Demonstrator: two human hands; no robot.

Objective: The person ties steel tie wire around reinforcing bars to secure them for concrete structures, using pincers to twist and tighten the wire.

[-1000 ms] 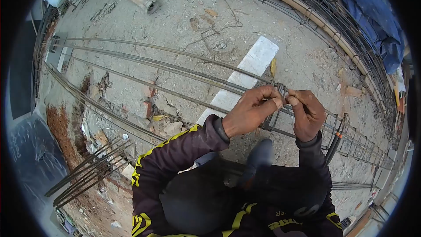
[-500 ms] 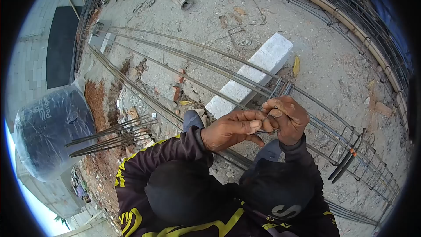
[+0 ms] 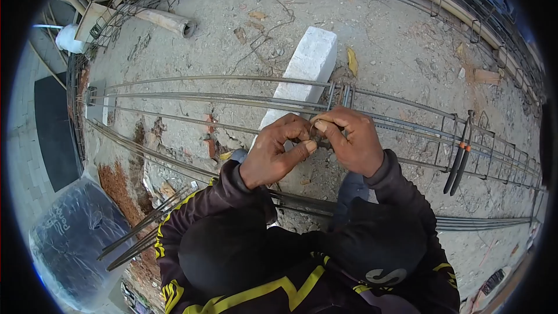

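Note:
My left hand [image 3: 278, 150] and my right hand [image 3: 351, 139] meet over the long steel bars [image 3: 232, 100], fingertips pinched close together. A thin dark piece, perhaps wire, shows between them, too small to make out well. Just beyond my hands, several square stirrups [image 3: 343, 96] stand bunched on the bars. Under the bars lies a white block [image 3: 308, 58], slanting away from me. Pliers [image 3: 459, 160] with black and orange handles rest on the rebar cage to the right.
Loose rods [image 3: 139, 232] and a plastic-wrapped bundle [image 3: 78, 244] lie at the left. A pipe [image 3: 165, 21] is on the ground at the upper left. More rebar cage [image 3: 436, 3] curves along the far edge. My shoe [image 3: 350, 189] shows below my right hand.
The view has turned, so the bars run more level and the block appears further left. My hands stay together, with the left fingers now more bent.

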